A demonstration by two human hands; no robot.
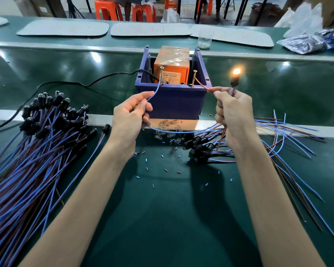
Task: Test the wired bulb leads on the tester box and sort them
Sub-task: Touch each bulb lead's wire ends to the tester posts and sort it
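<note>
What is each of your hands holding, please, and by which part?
The left hand pinches the blue wire near its free end; the right hand pinches the brown wire near its end and grips just below the lit bulb.

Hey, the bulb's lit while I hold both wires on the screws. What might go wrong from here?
1. The right hand pinches the brown wire near the right screw; a finger sliding forward could touch live metal.
2. The lit bulb stands just above that hand's fingers and may get hot.
3. Loose glass bulbs lie under the looping blue wire held by the left hand; dragging it might knock or crack them.
</note>
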